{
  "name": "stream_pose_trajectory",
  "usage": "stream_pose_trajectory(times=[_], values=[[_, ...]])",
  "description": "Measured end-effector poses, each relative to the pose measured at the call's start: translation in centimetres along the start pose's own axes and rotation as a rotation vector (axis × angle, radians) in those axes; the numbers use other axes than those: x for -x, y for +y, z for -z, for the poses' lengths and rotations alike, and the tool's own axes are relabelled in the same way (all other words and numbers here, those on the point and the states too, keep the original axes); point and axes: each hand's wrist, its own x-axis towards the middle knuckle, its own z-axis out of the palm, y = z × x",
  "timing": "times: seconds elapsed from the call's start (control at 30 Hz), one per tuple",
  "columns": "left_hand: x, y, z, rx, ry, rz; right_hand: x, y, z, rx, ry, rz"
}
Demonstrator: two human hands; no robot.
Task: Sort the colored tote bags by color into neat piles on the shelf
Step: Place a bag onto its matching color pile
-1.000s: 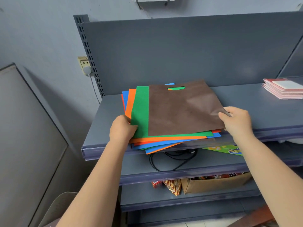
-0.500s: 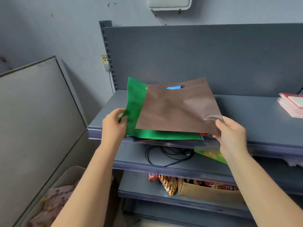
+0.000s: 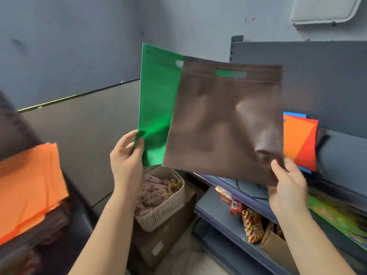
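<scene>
Below bags, wicker basket point(image 3: 164, 213) w/ pink packets point(image 3: 153, 190)

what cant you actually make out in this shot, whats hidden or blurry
- Head view: the brown bag, pinched by the right hand, hides most of the green bag that the left hand holds.
- The bag stack on the shelf is partly behind the brown bag; its count cannot be told.
- The orange pile at left is blurred and cut off by the frame edge.
- Packet labels on the lower shelf are too small to read.
</scene>
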Motion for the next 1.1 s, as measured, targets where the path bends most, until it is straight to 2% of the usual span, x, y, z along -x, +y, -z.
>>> stream_pose_trajectory(times=[0.2,0.33,0.67,0.87,1.1], values=[[0.1,4.8,13.8,0.045,0.239,-0.123,8.0,2.8,-10.3,-0.054,-0.345,-0.056],[2.3,8.2,24.1,-0.049,0.388,-0.165,15.3,5.2,-16.3,-0.049,-0.481,-0.125],[11.8,17.1,47.6,-0.196,0.744,-0.244,36.9,10.7,-27.2,-0.329,-0.809,-0.344],[20.4,21.7,55.7,-0.294,1.025,-0.318,48.9,13.1,-30.2,-0.356,-1.062,-0.535],[29.3,25.8,60.0,-0.532,1.325,-0.427,59.5,14.6,-32.7,-0.331,-1.374,-0.682]])
